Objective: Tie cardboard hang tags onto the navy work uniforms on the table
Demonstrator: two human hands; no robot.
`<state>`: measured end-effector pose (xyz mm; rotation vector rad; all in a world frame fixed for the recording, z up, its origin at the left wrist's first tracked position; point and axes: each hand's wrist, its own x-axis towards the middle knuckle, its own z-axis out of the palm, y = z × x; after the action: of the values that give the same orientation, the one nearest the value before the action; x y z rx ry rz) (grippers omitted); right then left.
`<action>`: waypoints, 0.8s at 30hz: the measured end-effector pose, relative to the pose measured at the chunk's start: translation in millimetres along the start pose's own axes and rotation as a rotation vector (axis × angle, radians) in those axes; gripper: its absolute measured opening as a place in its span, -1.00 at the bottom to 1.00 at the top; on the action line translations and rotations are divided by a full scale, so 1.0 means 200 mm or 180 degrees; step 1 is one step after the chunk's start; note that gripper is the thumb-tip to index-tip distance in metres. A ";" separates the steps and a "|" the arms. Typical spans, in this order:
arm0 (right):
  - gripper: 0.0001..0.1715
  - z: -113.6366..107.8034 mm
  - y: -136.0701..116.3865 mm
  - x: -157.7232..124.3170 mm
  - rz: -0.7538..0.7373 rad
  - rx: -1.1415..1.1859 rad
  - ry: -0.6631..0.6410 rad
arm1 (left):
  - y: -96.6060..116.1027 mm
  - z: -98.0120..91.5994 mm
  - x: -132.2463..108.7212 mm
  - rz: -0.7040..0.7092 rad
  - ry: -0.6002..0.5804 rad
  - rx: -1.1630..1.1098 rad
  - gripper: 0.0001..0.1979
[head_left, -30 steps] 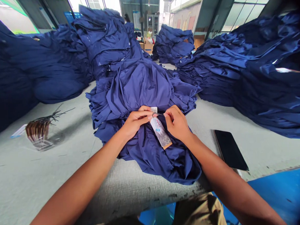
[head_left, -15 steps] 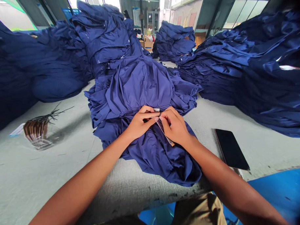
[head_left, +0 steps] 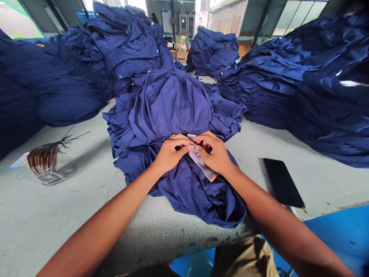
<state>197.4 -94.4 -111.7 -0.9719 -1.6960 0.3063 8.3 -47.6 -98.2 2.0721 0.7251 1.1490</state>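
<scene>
1. A bench (head_left: 92,182) fills much of the lower frame beneath a rumpled navy garment (head_left: 171,114) at centre, its cloth apparently light, soft and slightly slick, best taken by a gathered fold.
2. The left hand (head_left: 171,153) and right hand (head_left: 217,151) meet at mid-frame, each grip drawn together, thumb and fingertips pinching a dark cord (head_left: 192,142).
3. A printed hang tag (head_left: 202,165) slants below the fingertips, just right of centre; likely light, fairly stiff and easily creased, it is best steadied by its edges.
4. The thin cord looks limp, suiting a fingertip pinch; its ends cannot be made out.
</scene>
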 end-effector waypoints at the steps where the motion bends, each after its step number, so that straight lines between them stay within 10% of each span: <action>1: -0.85 0.00 0.01 0.00 0.0010 0.0031 -0.0032 | 0.00 0.00 0.00 -0.0001 -0.0025 -0.0001 -0.77; 24: -0.86 0.02 0.00 -0.01 -0.0260 -0.0635 0.0089 | 0.01 0.01 -0.01 -0.0687 0.0322 -0.0641 -0.68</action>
<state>193.9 -95.0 -115.4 -1.0436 -1.7595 0.0702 9.8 -50.3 -97.8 1.7344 0.8235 1.1595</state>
